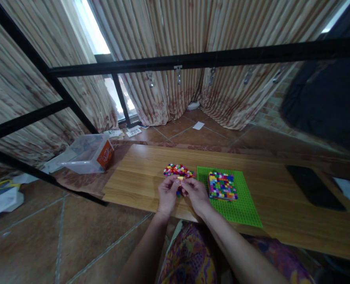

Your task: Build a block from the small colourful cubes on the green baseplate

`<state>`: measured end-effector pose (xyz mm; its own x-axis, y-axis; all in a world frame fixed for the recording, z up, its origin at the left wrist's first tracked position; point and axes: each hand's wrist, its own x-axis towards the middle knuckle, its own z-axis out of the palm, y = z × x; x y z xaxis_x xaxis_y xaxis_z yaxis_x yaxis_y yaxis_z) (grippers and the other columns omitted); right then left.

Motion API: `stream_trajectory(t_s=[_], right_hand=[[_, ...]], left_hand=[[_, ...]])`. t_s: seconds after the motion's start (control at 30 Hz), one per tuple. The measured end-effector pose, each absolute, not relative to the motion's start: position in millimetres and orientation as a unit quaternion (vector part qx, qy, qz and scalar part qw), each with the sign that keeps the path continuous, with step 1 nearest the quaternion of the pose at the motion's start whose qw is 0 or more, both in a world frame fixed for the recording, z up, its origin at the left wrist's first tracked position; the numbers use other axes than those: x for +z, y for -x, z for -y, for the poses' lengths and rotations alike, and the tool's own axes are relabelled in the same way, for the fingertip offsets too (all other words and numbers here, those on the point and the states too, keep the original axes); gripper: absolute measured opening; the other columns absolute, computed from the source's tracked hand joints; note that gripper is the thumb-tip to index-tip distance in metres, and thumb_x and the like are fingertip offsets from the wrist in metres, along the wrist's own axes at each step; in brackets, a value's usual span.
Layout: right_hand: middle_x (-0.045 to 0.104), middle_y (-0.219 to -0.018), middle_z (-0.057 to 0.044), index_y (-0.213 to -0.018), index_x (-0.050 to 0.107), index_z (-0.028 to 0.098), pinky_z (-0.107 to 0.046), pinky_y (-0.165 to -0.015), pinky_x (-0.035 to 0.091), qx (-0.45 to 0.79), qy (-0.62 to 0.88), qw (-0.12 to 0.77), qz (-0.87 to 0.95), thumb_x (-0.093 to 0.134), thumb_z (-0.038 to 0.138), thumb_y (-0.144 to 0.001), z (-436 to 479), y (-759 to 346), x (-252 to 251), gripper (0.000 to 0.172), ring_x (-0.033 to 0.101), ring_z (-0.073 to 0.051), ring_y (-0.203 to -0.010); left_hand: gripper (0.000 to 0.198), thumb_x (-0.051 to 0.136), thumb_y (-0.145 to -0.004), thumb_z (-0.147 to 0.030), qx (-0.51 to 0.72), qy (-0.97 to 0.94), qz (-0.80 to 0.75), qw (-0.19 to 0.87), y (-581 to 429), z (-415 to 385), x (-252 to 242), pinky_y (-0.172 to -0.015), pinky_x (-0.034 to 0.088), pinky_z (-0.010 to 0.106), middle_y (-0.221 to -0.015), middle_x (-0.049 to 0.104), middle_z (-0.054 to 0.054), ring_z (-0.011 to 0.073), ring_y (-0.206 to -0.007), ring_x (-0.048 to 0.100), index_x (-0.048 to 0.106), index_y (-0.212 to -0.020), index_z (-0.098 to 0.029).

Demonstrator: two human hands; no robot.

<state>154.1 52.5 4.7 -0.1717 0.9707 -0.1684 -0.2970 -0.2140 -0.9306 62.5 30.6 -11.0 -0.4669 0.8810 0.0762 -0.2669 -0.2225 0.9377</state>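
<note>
Hands (167,192) (196,192) pinching tiny yellow brick (180,178), studded green baseplate (246,213), wood-grain tabletop (139,169)

I observe striped, pleated curtains (175,31) hanging ahead of me, with daylight entering through a window (96,33) exposed at left. A black metal frame (192,60) crosses in front. The floor (89,230) is brown tile with pale joints. Brick-patterned wall (271,107) shows at right. A wood-grain table (133,173) stands before me.
</note>
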Motion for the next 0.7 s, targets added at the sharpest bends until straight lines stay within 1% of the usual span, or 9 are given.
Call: stream_trajectory(t_s=[0.13, 0.3, 0.4, 0.5, 0.6, 0.7], right_hand=[[0.053, -0.048, 0.005, -0.064, 0.064, 0.018, -0.023, -0.046, 0.033, 0.669, 0.405, 0.483, 0.395, 0.075, 0.045, -0.061, -50.6, -153.5, 5.8, 0.030, 0.044, -0.009, -0.046], [0.059, -0.061, 0.002, -0.071, 0.066, 0.018, -0.022, -0.050, 0.037, 0.745, 0.352, 0.491, 0.282, 0.077, 0.035, -0.061, -48.8, -154.1, 8.1, 0.022, 0.048, -0.009, -0.054], [0.061, -0.065, 0.002, -0.075, 0.067, 0.018, -0.022, -0.052, 0.039, 0.773, 0.336, 0.475, 0.255, 0.077, 0.035, -0.062, -49.8, -155.3, 9.0, 0.023, 0.049, -0.009, -0.056], [0.056, -0.061, 0.004, -0.075, 0.066, 0.018, -0.020, -0.049, 0.035, 0.762, 0.344, 0.464, 0.294, 0.077, 0.039, -0.064, -50.6, -154.9, 7.3, 0.026, 0.045, -0.007, -0.053], [0.051, -0.054, 0.006, -0.069, 0.064, 0.018, -0.020, -0.046, 0.029, 0.723, 0.365, 0.483, 0.333, 0.078, 0.043, -0.063, -51.0, -153.4, 3.2, 0.029, 0.040, -0.006, -0.048], [0.049, -0.050, 0.006, -0.064, 0.061, 0.018, -0.022, -0.045, 0.028, 0.689, 0.382, 0.492, 0.370, 0.075, 0.047, -0.064, -51.5, -152.3, -1.0, 0.032, 0.039, -0.007, -0.046]], left_hand=[[0.031, 0.072, -0.070, -0.042, 0.713, -0.322, -0.476, 0.402, -61.6, -31.9, -9.3, -0.069, 0.050, 0.026, -0.072, 0.068, 0.002, 0.0150, -0.071, 0.064, 0.068, -0.087, -0.016], [0.025, 0.073, -0.071, -0.037, 0.710, -0.320, -0.473, 0.412, -61.0, -33.1, -10.4, -0.070, 0.048, 0.025, -0.074, 0.067, 0.001, 0.0128, -0.071, 0.062, 0.068, -0.083, -0.016], [0.019, 0.072, -0.073, -0.033, 0.703, -0.322, -0.471, 0.424, -60.0, -33.7, -11.4, -0.068, 0.047, 0.022, -0.074, 0.066, 0.000, 0.0105, -0.068, 0.059, 0.067, -0.082, -0.016], [0.018, 0.070, -0.074, -0.031, 0.696, -0.332, -0.474, 0.425, -59.5, -33.8, -11.9, -0.066, 0.047, 0.021, -0.071, 0.064, -0.001, 0.0096, -0.065, 0.058, 0.067, -0.082, -0.016], [0.019, 0.071, -0.073, -0.033, 0.685, -0.344, -0.475, 0.432, -59.6, -33.2, -12.1, -0.062, 0.047, 0.021, -0.070, 0.064, -0.001, 0.0097, -0.061, 0.056, 0.066, -0.081, -0.016], [0.020, 0.071, -0.073, -0.033, 0.681, -0.346, -0.469, 0.444, -59.4, -32.6, -12.8, -0.057, 0.045, 0.021, -0.067, 0.063, -0.001, 0.0095, -0.057, 0.055, 0.065, -0.080, -0.015]])
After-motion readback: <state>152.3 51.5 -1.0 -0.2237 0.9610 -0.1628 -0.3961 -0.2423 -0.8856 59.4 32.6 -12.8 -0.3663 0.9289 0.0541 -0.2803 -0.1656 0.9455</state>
